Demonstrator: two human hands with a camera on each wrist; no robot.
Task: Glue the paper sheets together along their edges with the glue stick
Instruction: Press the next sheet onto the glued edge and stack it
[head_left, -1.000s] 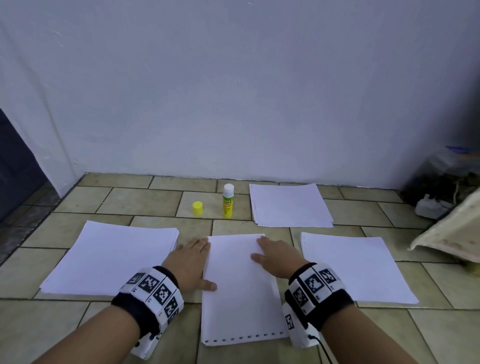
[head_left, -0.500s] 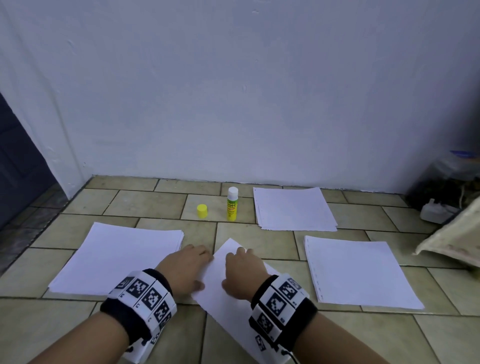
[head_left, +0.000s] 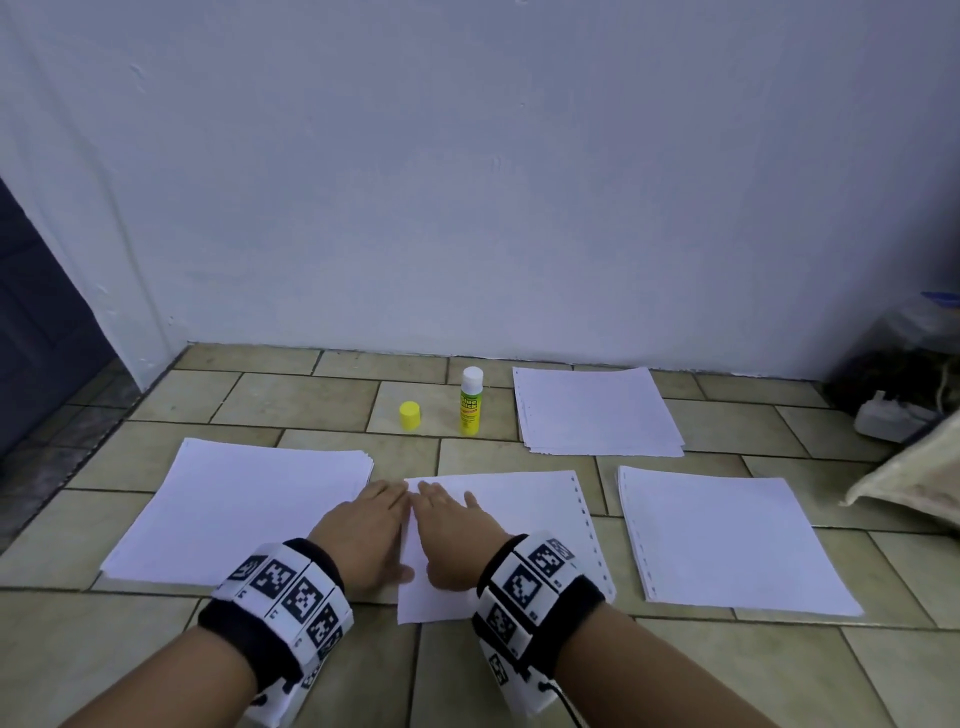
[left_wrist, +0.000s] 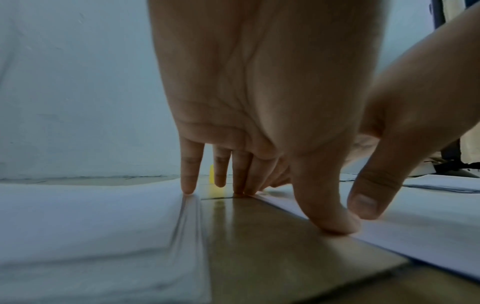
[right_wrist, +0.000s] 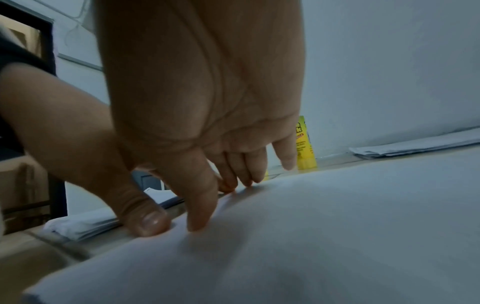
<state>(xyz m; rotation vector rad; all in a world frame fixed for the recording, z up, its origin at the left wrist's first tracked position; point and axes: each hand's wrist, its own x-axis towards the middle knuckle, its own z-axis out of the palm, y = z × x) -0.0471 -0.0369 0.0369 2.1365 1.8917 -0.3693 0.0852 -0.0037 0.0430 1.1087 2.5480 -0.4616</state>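
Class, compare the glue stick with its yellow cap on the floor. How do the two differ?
The glue stick stands tall, with a white top and a printed yellow label; the yellow cap is short, plain and one colour. The stick is uncapped; the cap sits apart, to its left. Both stand upright on the tiled floor, untouched by either hand.

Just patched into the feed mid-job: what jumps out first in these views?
Both hands lie flat, side by side, on the left edge of the centre sheet on the tiled floor: left hand, right hand. Three paper stacks surround it: left stack, right stack, far stack. Near the wall the glue stick stands upright and uncapped, its yellow cap apart to its left.
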